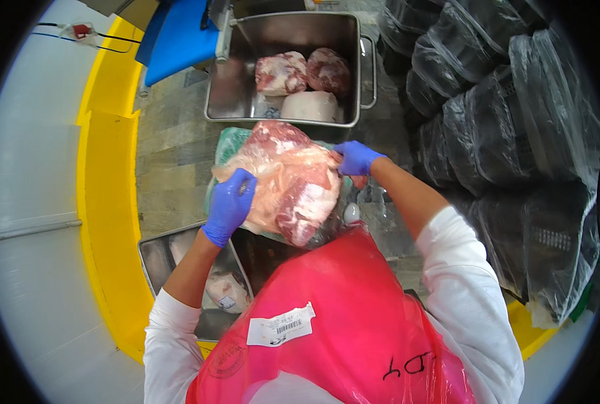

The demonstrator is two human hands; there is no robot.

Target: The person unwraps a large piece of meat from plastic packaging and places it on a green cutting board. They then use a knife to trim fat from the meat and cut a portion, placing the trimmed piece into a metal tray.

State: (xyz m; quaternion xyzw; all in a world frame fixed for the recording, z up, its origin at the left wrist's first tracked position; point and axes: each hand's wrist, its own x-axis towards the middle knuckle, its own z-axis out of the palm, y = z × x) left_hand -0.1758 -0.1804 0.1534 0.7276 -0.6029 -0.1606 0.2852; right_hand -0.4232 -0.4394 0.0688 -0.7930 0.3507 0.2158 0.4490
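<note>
A large piece of pink meat (286, 182) lies on a green surface (229, 141) in front of me, with clear wrapping around its edges. My left hand (231, 205), in a blue glove, has its fingers closed on the meat's left edge. My right hand (357, 159), also gloved in blue, grips the meat's upper right edge. A small white object (351, 213) shows just to the meat's lower right; I cannot tell what it is.
Behind stands a steel bin (229, 87) holding meat pieces, below a blue panel (182, 47). Lower left is another bin (155, 259) with meat. Plastic-wrapped black crates (495, 128) fill the right. A yellow barrier (105, 202) runs along the left wall. A red apron (340, 296) covers my front.
</note>
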